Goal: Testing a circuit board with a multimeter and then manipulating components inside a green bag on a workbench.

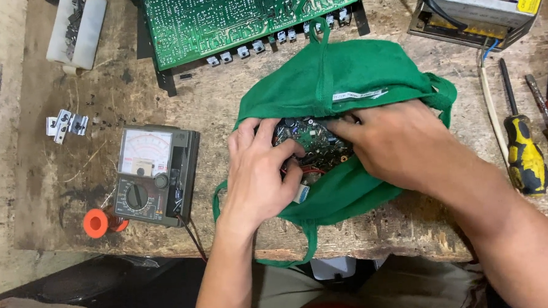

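A worn, stained wooden workbench (235,106) fills the view, its near edge chipped. At its middle lies a green cloth bag with loop handles (344,77), its mouth pulled open. Inside sits a small dark circuit board crowded with components (313,143), about half uncovered; the rest lies under the cloth. The left hand (259,173) curls its fingers over the board's near edge and red wires, gripping it. The right hand (403,145) presses flat on the bag with fingertips at the board; whether it pinches anything I cannot tell. The board looks partway between in and out of the bag.

Counted: one large green circuit board (237,20), one grey analogue multimeter (155,174), one orange spool (98,223), two screwdrivers (523,149), one metal power supply box (483,3), one white plastic tray (77,30).
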